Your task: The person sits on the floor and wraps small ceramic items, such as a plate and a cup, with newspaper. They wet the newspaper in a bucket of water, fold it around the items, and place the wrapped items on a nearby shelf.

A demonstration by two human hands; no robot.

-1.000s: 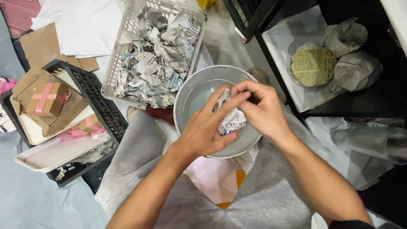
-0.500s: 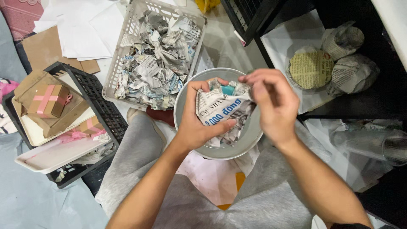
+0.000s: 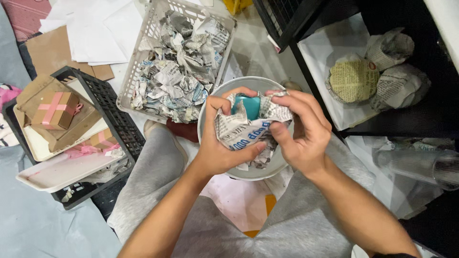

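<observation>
Both hands are clamped on the same bundle: the left hand (image 3: 221,148) cups it from below and the side, thumb across the printed sheet, while the right hand (image 3: 300,131) pinches the paper's right edge with the fingers curled over the top. So neither hand is open, both are closed on the newspaper (image 3: 241,131), and a teal thing (image 3: 247,106) pokes out of the top of the wrap, sitting between the two hands and a bit closer to the left thumb. The bundle is held just above a grey bowl (image 3: 210,102), which rests in the person's lap.

Going left to right around it: a black crate (image 3: 117,119) holds a tray with a small brown box (image 3: 57,110) tied with pink ribbon. Next is a white basket (image 3: 138,62) stuffed with crumpled newspaper scraps, just beside the bowl's upper left rim. Then the bowl and hands in the middle. On the right, a dark shelf (image 3: 430,119) has three paper-wrapped balls (image 3: 354,80) sitting on a white sheet, well apart from the hands. Can't tell what the teal thing actually is, most of it is hidden by paper.
</observation>
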